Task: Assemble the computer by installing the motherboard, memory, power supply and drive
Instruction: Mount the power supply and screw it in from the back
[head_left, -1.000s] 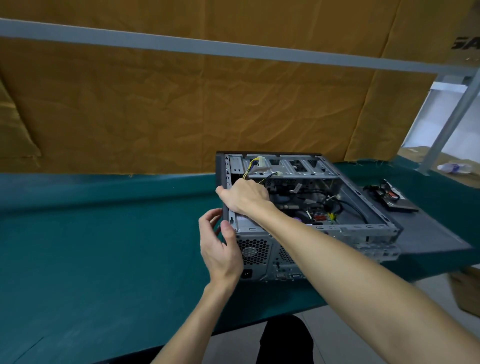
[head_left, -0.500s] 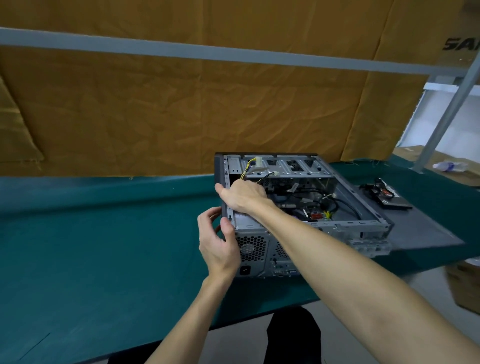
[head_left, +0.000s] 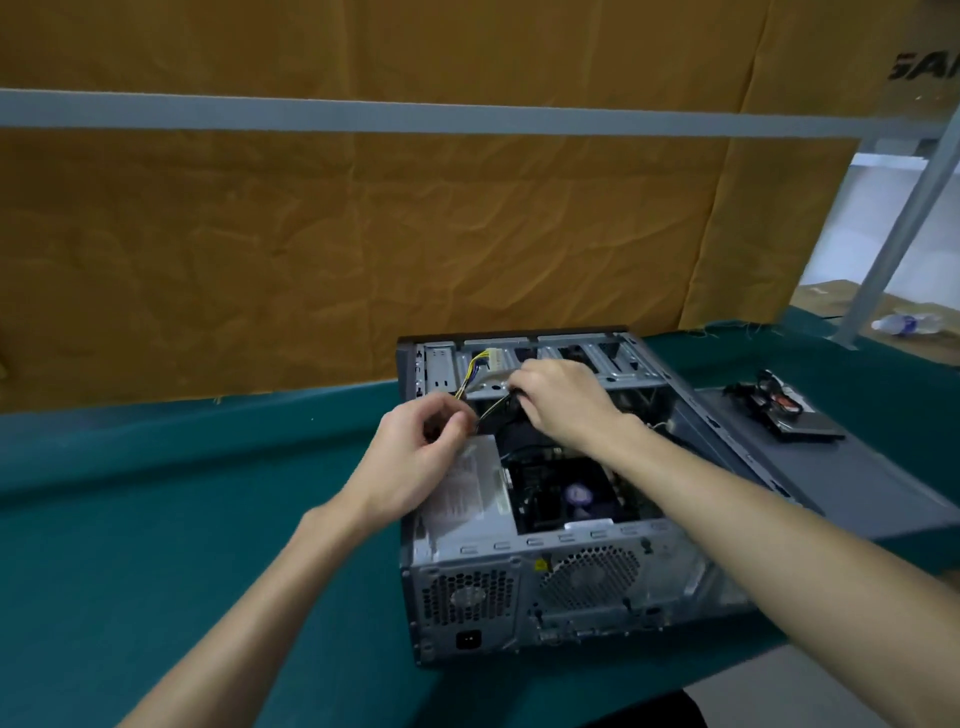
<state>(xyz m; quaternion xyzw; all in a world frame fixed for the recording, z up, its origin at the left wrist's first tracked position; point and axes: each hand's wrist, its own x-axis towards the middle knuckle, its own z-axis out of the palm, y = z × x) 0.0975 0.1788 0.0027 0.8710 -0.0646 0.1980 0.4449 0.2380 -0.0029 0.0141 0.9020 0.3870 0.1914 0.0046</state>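
Observation:
An open grey computer case (head_left: 519, 540) lies on its side on the green table, rear panel toward me. The power supply (head_left: 467, 488) with its white label sits in the left of the case, and the motherboard (head_left: 566, 493) with a round cooler lies to its right. Yellow and black power cables (head_left: 475, 371) run up from the supply toward the drive bays. My left hand (head_left: 421, 457) hovers over the supply with fingers curled, pinching a cable. My right hand (head_left: 561, 400) reaches into the case and grips a dark cable connector near the drive cage.
The case's grey side panel (head_left: 841, 483) lies flat to the right, with a drive and its cables (head_left: 784, 410) on top. A brown paper backdrop and a grey rail stand behind. A plastic bottle (head_left: 904, 323) lies far right. The table's front edge is just below the case.
My view has come closer and tilted down into the case. My left hand left the case's side wall and rose over the power supply; both hands now hold cables.

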